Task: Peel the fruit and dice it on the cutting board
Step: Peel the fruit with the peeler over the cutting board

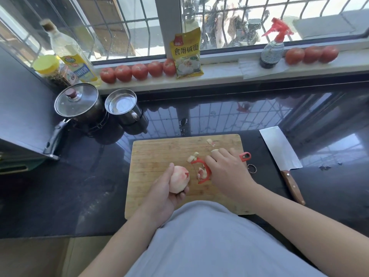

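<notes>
wet peeled peach [179, 179] gripped in left hand [163, 193] could slip; right hand [227, 172] grasps red peeler [203, 170], blade near fingers.

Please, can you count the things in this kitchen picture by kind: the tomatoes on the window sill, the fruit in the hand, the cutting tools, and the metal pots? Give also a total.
Tomatoes: 8, five left of the yellow bag, three right
Peach: 1, in the left hand
Cutting tools: 2, cleaver and red peeler in the right hand
Metal pots: 2, lidded pot and mug
Total: 13
</notes>
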Tool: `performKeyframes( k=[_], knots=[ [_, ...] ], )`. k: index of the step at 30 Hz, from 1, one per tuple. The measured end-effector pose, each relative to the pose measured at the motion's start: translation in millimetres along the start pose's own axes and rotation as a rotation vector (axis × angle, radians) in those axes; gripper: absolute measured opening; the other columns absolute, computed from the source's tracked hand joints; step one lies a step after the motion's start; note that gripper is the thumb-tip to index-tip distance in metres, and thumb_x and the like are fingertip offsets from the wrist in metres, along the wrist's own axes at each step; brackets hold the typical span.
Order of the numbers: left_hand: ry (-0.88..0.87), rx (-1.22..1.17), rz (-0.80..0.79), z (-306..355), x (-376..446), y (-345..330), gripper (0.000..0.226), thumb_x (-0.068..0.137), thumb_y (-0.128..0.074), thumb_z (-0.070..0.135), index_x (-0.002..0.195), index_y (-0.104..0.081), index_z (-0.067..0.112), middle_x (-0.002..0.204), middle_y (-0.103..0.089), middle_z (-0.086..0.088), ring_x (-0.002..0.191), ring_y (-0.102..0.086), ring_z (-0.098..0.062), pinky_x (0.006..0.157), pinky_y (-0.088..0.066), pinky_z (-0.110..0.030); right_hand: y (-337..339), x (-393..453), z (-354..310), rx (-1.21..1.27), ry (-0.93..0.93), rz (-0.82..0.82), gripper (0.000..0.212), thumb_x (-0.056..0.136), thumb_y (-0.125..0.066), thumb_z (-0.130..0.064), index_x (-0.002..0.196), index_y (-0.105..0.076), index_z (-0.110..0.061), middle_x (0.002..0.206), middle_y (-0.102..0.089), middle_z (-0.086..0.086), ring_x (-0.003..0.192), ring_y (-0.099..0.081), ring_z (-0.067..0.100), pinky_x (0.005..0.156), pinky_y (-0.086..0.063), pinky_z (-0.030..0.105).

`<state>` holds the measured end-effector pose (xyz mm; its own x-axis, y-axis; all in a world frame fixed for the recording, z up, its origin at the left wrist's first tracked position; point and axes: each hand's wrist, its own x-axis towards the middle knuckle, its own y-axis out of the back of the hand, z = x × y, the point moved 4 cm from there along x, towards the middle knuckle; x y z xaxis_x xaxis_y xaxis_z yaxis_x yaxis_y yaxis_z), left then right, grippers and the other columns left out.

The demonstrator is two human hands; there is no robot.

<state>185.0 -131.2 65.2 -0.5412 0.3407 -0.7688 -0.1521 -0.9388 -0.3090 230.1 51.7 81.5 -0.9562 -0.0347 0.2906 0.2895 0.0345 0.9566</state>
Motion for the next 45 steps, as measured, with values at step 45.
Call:
performKeyframes(
  k=[45],
  knots=[
    [0.051, -0.049, -0.025, 3, -14, 14, 0.034, 0.102, -0.049, 0.037, 0.106, -0.063, 0.006, 0.088, -0.070, -0.016, 0.050, -0.048, -0.019, 0.042, -0.032, -0.024, -18, 5, 10, -0.261, -0.138, -0.347, 0.020, 0.078, -0.046, -0.009, 0.087, -0.063, -0.014, 0.080, -0.061, 0.008, 0.078, -0.057, 0.032, 0.072, -0.040, 0.043]
  ],
)
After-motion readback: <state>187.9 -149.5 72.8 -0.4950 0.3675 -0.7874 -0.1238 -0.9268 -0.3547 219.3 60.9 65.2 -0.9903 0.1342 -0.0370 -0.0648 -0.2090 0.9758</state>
